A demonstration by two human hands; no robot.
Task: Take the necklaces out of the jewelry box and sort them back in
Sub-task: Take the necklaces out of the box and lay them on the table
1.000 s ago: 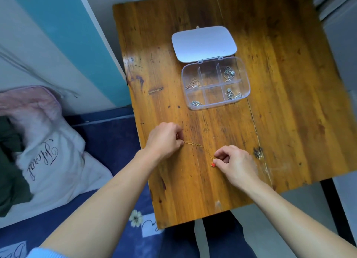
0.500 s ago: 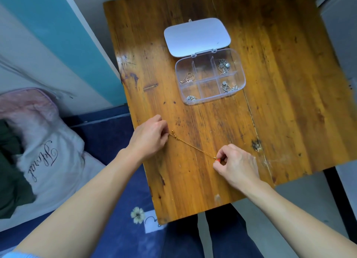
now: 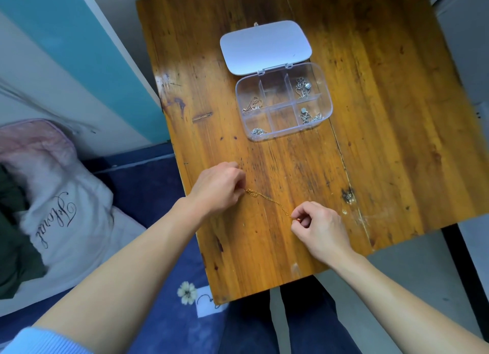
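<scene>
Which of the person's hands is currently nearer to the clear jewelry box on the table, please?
The left hand, though not by much. It sits in front of the jewelry box, slightly to its left; the right hand is closer to the person. Both pinch the gold necklace.

Wooden table, perhaps teal wall

The white pillow at left bears one cursive black word, running up its face; it looks like "Jelmar" or similar, but the letters cannot be read with certainty. No other text is legible
</scene>
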